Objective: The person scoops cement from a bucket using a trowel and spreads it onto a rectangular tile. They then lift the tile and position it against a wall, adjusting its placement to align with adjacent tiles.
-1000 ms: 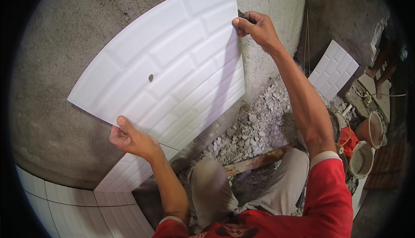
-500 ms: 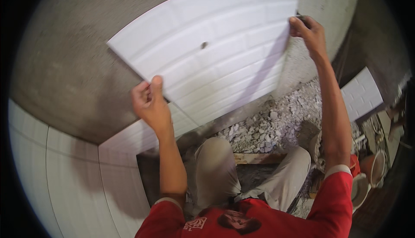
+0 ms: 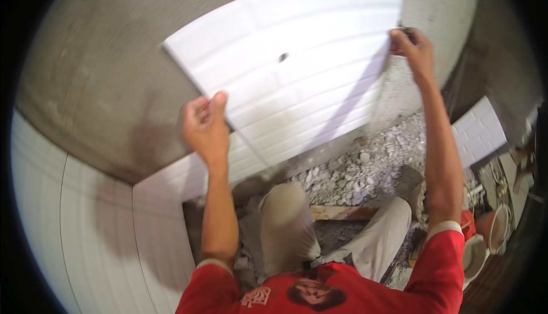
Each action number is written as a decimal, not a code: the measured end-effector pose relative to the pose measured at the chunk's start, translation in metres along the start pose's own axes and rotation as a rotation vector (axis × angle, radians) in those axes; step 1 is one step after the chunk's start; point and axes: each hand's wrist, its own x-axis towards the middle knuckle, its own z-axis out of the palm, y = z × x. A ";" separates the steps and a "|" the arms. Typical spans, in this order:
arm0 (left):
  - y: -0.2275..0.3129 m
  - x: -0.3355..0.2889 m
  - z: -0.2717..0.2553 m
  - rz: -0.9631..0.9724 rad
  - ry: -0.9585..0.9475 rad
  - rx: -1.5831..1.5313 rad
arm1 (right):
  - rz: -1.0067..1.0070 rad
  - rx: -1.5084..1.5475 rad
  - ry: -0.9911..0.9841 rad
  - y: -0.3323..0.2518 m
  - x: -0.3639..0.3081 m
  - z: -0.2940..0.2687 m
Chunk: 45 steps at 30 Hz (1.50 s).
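A large white wall tile (image 3: pixel 245 57) with a ribbed, brick-like relief and a small dark hole hangs upright before the bare wall. My left hand (image 3: pixel 206 128) pinches its lower left edge, thumb on the front face, fingers curled behind. On the opposite edge my right hand (image 3: pixel 412 51) grips higher up, its fingertips partly hidden behind the tile. Below the held piece, a row of similar white tile (image 3: pixel 171 177) runs along the wall's foot. Whether the held tile touches the wall or that row, I cannot tell.
Broken rubble (image 3: pixel 348 171) lies beyond my knees, with a wooden board (image 3: pixel 342 213) in front of it. Fitted white tiles (image 3: pixel 97 211) cover the left wall. At the right are a loose white tile (image 3: pixel 478 131) and a bucket (image 3: pixel 475 257). Grey rough plaster (image 3: pixel 97 68) surrounds the tile.
Both hands have moved to the right with the tile, the left one more than the right. The tile's upper edge sits slightly lower in view. Both grips stay the same.
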 end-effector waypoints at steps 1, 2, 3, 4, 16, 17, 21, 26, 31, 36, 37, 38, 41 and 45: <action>0.000 0.000 0.001 0.008 0.009 0.040 | 0.006 0.005 0.021 0.000 -0.001 0.001; 0.000 -0.001 0.001 0.026 -0.001 -0.002 | 0.024 0.096 0.000 0.000 -0.001 0.002; 0.001 -0.002 0.001 0.063 0.017 0.021 | 0.047 0.035 0.019 0.000 -0.002 0.002; 0.002 -0.003 0.001 0.056 0.000 -0.016 | 0.057 0.120 0.028 -0.001 -0.003 0.003; -0.004 -0.005 0.003 0.178 0.008 -0.024 | 0.047 0.041 0.149 -0.012 -0.006 0.007; -0.003 -0.005 0.003 0.140 -0.009 -0.052 | 0.077 0.021 0.153 -0.014 -0.006 0.005; -0.002 -0.007 0.003 0.169 -0.006 -0.040 | 0.182 0.119 0.097 -0.018 -0.016 -0.002; -0.003 -0.006 0.004 0.072 -0.019 -0.063 | 0.078 0.165 0.135 -0.008 -0.026 0.000; -0.004 -0.006 0.005 0.066 -0.052 -0.139 | 0.059 0.235 0.101 -0.008 -0.023 -0.001; -0.004 -0.006 0.004 0.073 -0.066 -0.175 | 0.323 0.533 0.026 -0.031 -0.039 0.002; -0.004 -0.006 0.004 0.075 -0.062 -0.169 | 0.351 0.576 0.053 -0.033 -0.046 0.002; -0.004 -0.006 0.004 0.076 -0.071 -0.170 | 0.378 0.620 0.079 -0.034 -0.053 0.003; -0.004 -0.006 0.003 0.070 -0.072 -0.158 | 0.419 0.676 0.082 -0.030 -0.069 0.006; -0.002 -0.005 0.004 0.055 -0.078 -0.151 | 0.449 0.635 0.003 -0.016 -0.076 0.007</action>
